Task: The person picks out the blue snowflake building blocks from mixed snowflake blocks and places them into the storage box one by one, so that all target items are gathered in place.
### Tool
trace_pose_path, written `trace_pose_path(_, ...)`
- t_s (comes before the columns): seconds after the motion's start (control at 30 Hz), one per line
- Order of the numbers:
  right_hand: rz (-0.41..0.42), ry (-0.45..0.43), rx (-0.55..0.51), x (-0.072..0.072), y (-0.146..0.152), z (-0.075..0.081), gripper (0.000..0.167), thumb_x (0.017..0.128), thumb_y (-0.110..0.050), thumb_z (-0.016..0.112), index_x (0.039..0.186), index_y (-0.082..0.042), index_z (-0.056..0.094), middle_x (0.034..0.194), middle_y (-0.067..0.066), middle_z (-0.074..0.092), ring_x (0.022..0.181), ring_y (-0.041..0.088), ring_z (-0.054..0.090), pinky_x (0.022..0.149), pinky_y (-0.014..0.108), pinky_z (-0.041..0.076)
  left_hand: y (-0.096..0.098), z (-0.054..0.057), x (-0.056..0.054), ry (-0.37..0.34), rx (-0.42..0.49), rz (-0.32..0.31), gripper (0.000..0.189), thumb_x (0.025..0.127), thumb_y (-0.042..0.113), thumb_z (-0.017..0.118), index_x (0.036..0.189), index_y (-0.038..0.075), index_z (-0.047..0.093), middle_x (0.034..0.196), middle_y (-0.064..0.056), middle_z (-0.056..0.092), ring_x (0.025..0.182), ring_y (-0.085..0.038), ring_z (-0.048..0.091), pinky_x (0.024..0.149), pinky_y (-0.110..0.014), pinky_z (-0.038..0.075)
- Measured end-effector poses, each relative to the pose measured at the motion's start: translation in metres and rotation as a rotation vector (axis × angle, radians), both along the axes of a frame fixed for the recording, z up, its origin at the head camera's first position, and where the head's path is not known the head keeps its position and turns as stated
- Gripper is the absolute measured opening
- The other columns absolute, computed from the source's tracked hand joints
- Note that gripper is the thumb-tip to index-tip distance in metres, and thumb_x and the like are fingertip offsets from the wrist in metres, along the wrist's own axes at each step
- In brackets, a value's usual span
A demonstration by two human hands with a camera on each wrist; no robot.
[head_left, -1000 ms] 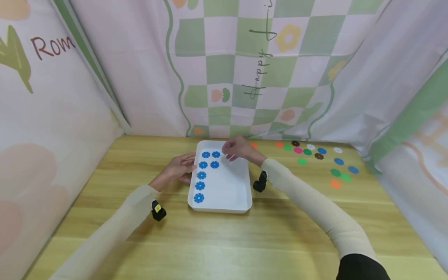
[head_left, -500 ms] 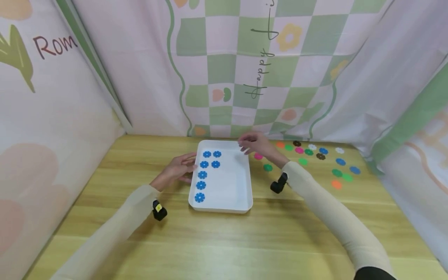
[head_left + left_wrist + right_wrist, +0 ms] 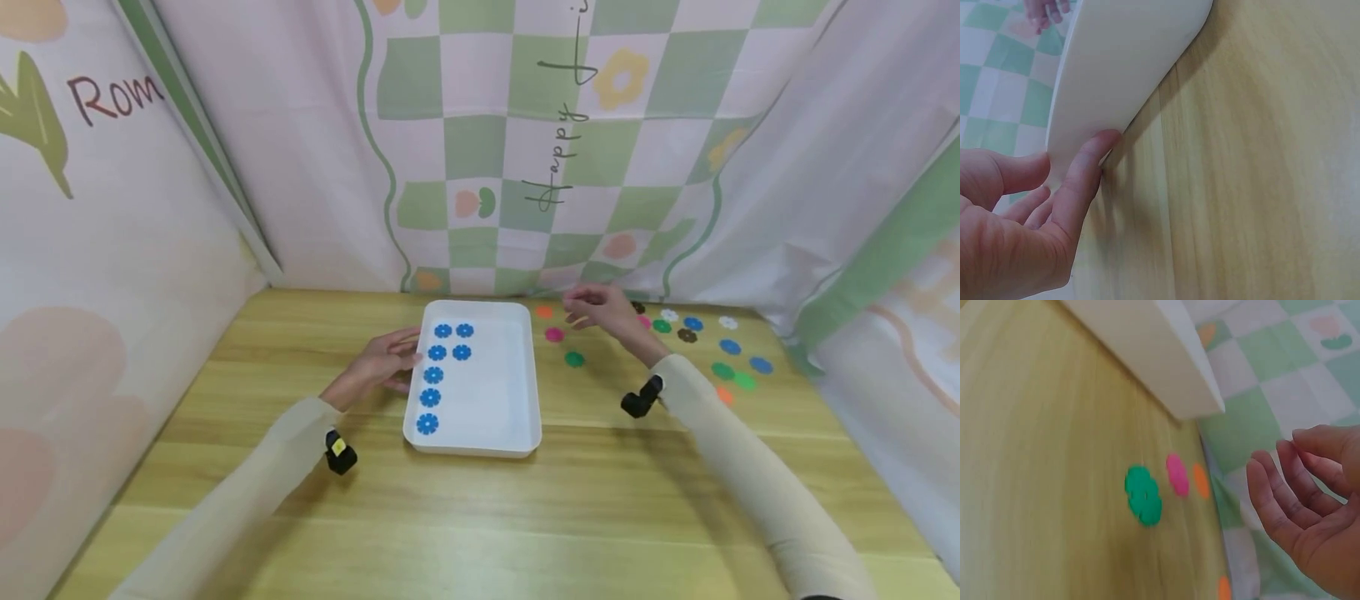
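A white tray lies on the table with several blue flower-shaped notched discs in it. They form a column along its left side, with two more beside the upper ones. My left hand holds the tray's left wall. In the left wrist view the thumb is at the rim and a finger lies against the outer wall. My right hand hovers right of the tray over the back of the table. Its fingers are loosely bent, thumb near the index fingertip, with nothing visible between them.
A green disc, a pink disc and an orange disc lie just right of the tray. Farther right are several scattered discs, including a blue disc and a brown disc. A checked curtain hangs behind the table.
My right hand has moved from over the tray's upper right out past its right rim toward the scattered discs. My left hand stays at the tray, and the blue discs keep their places.
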State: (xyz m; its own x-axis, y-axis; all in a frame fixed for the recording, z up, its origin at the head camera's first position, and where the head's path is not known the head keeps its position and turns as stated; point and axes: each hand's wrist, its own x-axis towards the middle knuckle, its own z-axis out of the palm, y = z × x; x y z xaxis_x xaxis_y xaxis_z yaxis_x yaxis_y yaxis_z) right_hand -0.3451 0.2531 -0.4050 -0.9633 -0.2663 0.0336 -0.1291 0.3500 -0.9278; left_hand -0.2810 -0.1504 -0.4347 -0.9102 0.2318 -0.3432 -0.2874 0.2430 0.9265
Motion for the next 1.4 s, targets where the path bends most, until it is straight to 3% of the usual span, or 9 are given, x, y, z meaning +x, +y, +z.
trace_pose_path(0.37,-0.099,0.025,0.027,-0.003,0.061,-0.009,0.036,0.109,-0.019,0.059,0.135,0.006,0.060,0.103,-0.022,0.071,0.099,0.007,0.071,0.093,0.032,0.065,0.000,-0.002,-0.002,0.004,0.003,-0.014,0.062,0.107,0.011,0.059,0.164,0.019,0.035,0.167,-0.015,0.038,0.133,-0.041,0.060,0.088,-0.044,0.067)
trace_pose_path(0.6,-0.155,0.046,0.091,-0.004,0.094,-0.013,0.041,0.109,-0.016,0.057,0.137,0.013,0.054,0.095,-0.025,0.069,0.090,-0.003,0.068,0.084,0.021,0.064,0.002,-0.001,-0.001,0.009,0.016,-0.018,0.063,0.107,0.011,0.059,0.165,0.018,0.034,0.168,-0.015,0.037,0.133,-0.042,0.060,0.088,-0.044,0.067)
trace_pose_path(0.9,-0.207,0.011,-0.074,0.005,0.138,-0.013,0.038,0.109,-0.027,0.059,0.136,0.000,0.059,0.106,-0.020,0.073,0.099,0.002,0.072,0.090,0.022,0.063,-0.003,-0.004,0.000,0.006,0.041,-0.020,0.063,0.107,0.010,0.059,0.165,0.017,0.033,0.167,-0.017,0.037,0.132,-0.042,0.060,0.087,-0.043,0.067)
trace_pose_path(1.03,-0.257,0.007,-0.081,0.007,0.153,-0.012,0.032,0.108,-0.028,0.060,0.132,-0.007,0.062,0.102,-0.023,0.073,0.095,-0.002,0.071,0.088,0.018,0.063,-0.004,-0.003,0.001,0.007,0.041,-0.023,0.063,0.108,0.010,0.058,0.165,0.017,0.033,0.168,-0.016,0.036,0.132,-0.042,0.060,0.087,-0.042,0.067)
trace_pose_path(1.27,-0.287,-0.005,-0.096,0.010,0.169,-0.016,0.028,0.112,-0.017,0.048,0.135,-0.003,0.058,0.103,-0.023,0.068,0.090,-0.006,0.069,0.081,0.011,0.060,-0.004,-0.003,0.001,0.000,0.037,-0.015,0.063,0.108,0.011,0.059,0.165,0.017,0.033,0.168,-0.017,0.036,0.133,-0.042,0.060,0.087,-0.042,0.067)
trace_pose_path(1.4,-0.323,-0.005,0.009,0.011,0.180,-0.020,0.034,0.113,-0.016,0.046,0.142,-0.001,0.052,0.102,-0.028,0.063,0.089,-0.009,0.066,0.082,0.011,0.060,-0.005,-0.003,0.001,-0.003,0.036,-0.015,0.062,0.108,0.011,0.058,0.165,0.018,0.033,0.168,-0.016,0.037,0.132,-0.042,0.060,0.087,-0.042,0.067)
